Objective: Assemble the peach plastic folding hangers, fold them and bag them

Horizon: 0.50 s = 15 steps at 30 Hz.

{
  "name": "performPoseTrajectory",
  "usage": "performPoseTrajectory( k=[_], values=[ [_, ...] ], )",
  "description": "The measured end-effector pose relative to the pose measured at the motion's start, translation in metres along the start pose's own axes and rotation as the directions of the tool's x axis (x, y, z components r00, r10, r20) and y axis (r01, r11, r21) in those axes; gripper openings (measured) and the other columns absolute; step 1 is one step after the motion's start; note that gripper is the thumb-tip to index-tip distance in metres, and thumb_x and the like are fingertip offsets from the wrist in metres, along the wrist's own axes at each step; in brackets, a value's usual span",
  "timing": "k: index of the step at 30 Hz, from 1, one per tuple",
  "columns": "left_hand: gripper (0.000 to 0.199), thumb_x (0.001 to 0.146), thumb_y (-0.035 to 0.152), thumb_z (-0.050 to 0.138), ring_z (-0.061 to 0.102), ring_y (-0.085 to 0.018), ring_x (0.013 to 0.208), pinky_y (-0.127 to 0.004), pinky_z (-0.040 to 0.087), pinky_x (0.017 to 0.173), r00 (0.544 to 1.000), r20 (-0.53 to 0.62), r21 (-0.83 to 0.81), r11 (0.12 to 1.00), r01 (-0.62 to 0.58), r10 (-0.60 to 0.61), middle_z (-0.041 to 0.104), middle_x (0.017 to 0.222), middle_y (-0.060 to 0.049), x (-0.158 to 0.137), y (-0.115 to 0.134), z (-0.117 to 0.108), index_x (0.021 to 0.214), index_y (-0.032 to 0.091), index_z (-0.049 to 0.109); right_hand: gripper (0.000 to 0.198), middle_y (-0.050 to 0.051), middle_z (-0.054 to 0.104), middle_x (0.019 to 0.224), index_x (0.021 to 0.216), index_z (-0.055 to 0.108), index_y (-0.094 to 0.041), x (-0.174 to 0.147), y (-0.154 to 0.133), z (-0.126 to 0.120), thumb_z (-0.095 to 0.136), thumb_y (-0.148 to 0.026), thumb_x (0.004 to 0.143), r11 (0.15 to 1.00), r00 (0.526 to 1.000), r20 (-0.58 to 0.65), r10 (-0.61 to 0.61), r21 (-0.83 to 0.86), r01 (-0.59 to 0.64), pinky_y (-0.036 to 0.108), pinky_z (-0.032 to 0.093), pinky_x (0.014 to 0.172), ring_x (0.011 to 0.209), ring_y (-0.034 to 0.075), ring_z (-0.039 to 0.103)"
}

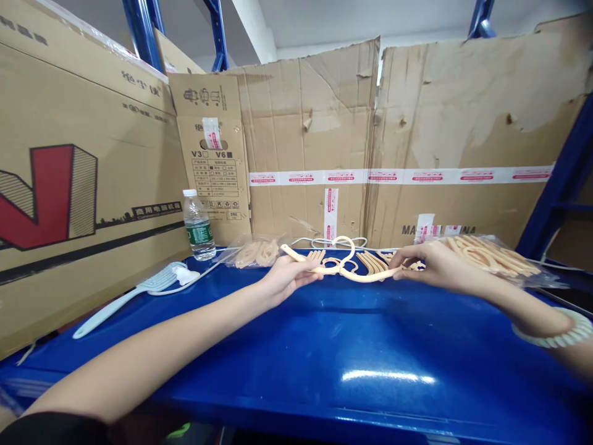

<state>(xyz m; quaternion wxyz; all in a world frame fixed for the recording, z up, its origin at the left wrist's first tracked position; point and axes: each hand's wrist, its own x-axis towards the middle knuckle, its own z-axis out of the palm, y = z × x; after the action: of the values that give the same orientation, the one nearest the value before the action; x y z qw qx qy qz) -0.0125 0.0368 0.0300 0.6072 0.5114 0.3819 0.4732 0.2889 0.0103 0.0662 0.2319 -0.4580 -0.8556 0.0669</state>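
Note:
A beige clothes hanger point(368, 277) with a curved hook is held up between my two hands, above the far part of the blue table. My left hand point(288, 279) pinches its left arm. The fingers of my right hand point(428, 264) close on the tip of its right arm. Behind the hanger, several loose beige strips point(369, 262) and curved pieces lie on the table, partly covered by the hanger and my hands. To the right, a clear plastic bag of beige pieces point(486, 254) sits behind my right wrist.
A second bag of beige curved pieces point(257, 253) lies left of my hands. Further left are a water bottle point(201, 228) and a pale blue brush point(120, 301) with white tissue on it. Cardboard sheets point(306, 142) wall the back of the blue table point(324, 352); a white cable runs along it.

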Motion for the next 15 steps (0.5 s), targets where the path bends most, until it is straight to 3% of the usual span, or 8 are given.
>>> performPoseTrajectory(
  k=[5, 8, 11, 15],
  values=[
    [0.005, 0.074, 0.004, 0.070, 0.069, -0.010, 0.070, -0.016, 0.054, 0.072, 0.996, 0.092, 0.115, 0.993, 0.006, -0.016, 0.073, 0.074, -0.006, 0.018, 0.020, -0.033, 0.074, 0.009, 0.068, 0.020, 0.005, 0.071, 0.082, 0.078, 0.070, -0.018, 0.000, 0.002, -0.003, 0.060, -0.036, 0.080, 0.990, 0.989, 0.128, -0.080, -0.106, 0.094, 0.028, 0.046, 0.066, 0.074, 0.019, 0.064],
    [0.015, 0.062, 0.006, 0.079, 0.068, -0.013, 0.066, -0.020, 0.053, 0.067, 0.969, 0.238, 0.337, 0.942, -0.016, -0.069, 0.072, 0.068, -0.006, 0.021, 0.030, -0.051, 0.075, 0.008, 0.071, 0.020, 0.005, 0.070, 0.078, 0.078, 0.070, -0.017, -0.001, 0.003, -0.001, 0.060, -0.034, 0.079, 0.992, 0.971, 0.224, -0.082, -0.079, 0.102, 0.027, 0.046, 0.063, 0.069, 0.017, 0.062],
    [0.014, 0.067, 0.018, 0.079, 0.066, -0.014, 0.066, -0.023, 0.050, 0.065, 0.875, 0.477, 0.674, 0.675, -0.301, -0.086, 0.071, 0.069, -0.003, 0.019, 0.034, -0.056, 0.078, 0.013, 0.073, 0.019, 0.005, 0.069, 0.076, 0.078, 0.071, -0.017, -0.001, 0.003, 0.002, 0.062, -0.034, 0.077, 0.995, 0.942, 0.326, -0.076, -0.032, 0.091, 0.026, 0.045, 0.061, 0.067, 0.017, 0.061],
    [0.009, 0.071, 0.024, 0.076, 0.064, -0.016, 0.084, -0.025, 0.046, 0.075, 0.690, 0.723, 0.661, 0.319, -0.680, -0.027, 0.070, 0.086, -0.004, 0.014, 0.028, -0.047, 0.076, 0.017, 0.074, 0.018, 0.004, 0.070, 0.072, 0.078, 0.070, -0.017, -0.003, 0.007, 0.008, 0.063, -0.032, 0.076, 0.999, 0.894, 0.445, -0.046, 0.025, 0.039, 0.026, 0.047, 0.062, 0.067, 0.018, 0.064]
  ],
)
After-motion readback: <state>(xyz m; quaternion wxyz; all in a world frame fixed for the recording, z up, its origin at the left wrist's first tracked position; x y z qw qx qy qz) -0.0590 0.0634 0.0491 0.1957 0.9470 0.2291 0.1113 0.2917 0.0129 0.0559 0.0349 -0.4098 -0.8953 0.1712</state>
